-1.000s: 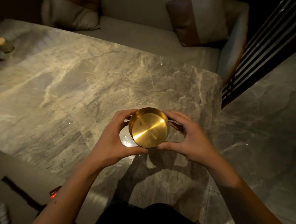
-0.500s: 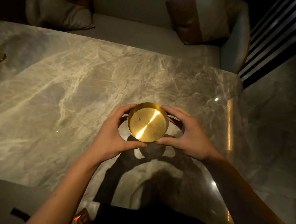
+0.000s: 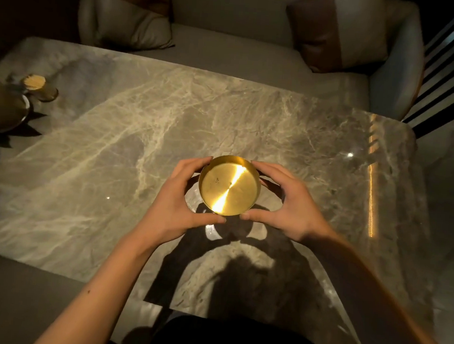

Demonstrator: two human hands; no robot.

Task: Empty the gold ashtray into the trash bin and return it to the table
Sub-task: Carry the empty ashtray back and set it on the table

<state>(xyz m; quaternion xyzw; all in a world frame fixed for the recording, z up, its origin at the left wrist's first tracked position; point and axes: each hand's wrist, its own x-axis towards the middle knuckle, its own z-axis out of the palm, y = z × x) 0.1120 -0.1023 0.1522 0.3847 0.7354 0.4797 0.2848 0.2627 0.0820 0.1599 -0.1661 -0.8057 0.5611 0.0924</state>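
A veined grey marble table fills the dim room, a pale cushioned sofa beyond it. Over its near middle, the left hand and right hand clasp the round, shallow gold metal ashtray by its rim, holding only tiny specks. Bare marble surrounds it; dark vessels at the left edge are cut off.

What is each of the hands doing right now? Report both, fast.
Left hand: closed on the left rim of the round gold metal ashtray, above the marble table.
Right hand: closed on its right rim.
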